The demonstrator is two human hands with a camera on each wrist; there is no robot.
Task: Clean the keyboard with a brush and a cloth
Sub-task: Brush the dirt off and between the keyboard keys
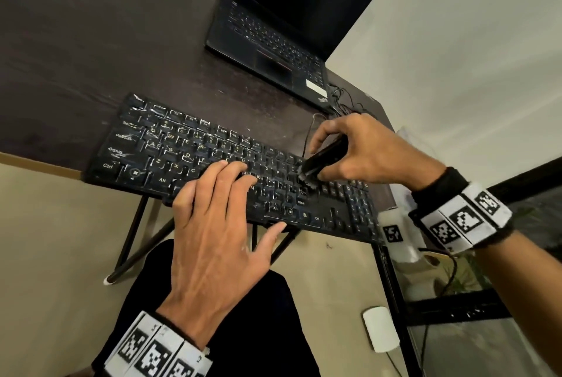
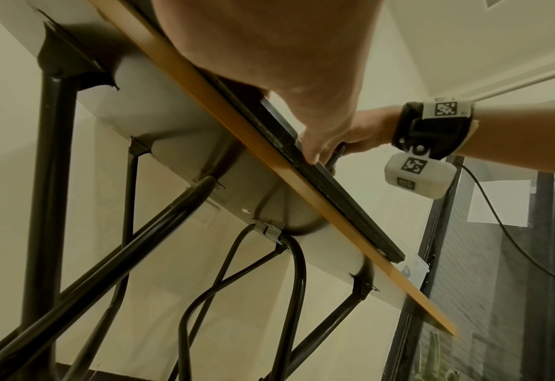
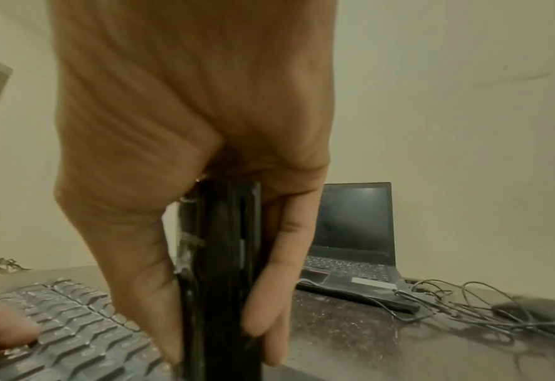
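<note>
A black keyboard [image 1: 170,151] lies along the near edge of the dark table [image 1: 76,51]. My left hand [image 1: 219,212] rests flat on its middle keys, fingers straight, thumb at the keyboard's front edge. My right hand [image 1: 359,151] grips a black brush [image 1: 322,157], whose bristle end touches the keys right of centre. In the right wrist view the brush handle [image 3: 220,257] stands between thumb and fingers above the keyboard [image 3: 74,322]. In the left wrist view the keyboard's front edge [image 2: 334,198] shows from below. No cloth is in view.
An open black laptop [image 1: 282,27] sits at the back of the table. Tangled thin cables [image 3: 465,301] and a dark mouse [image 3: 536,317] lie to its right. A dark-framed glass unit [image 1: 456,316] stands right of the table, with a white object [image 1: 380,328] on the floor.
</note>
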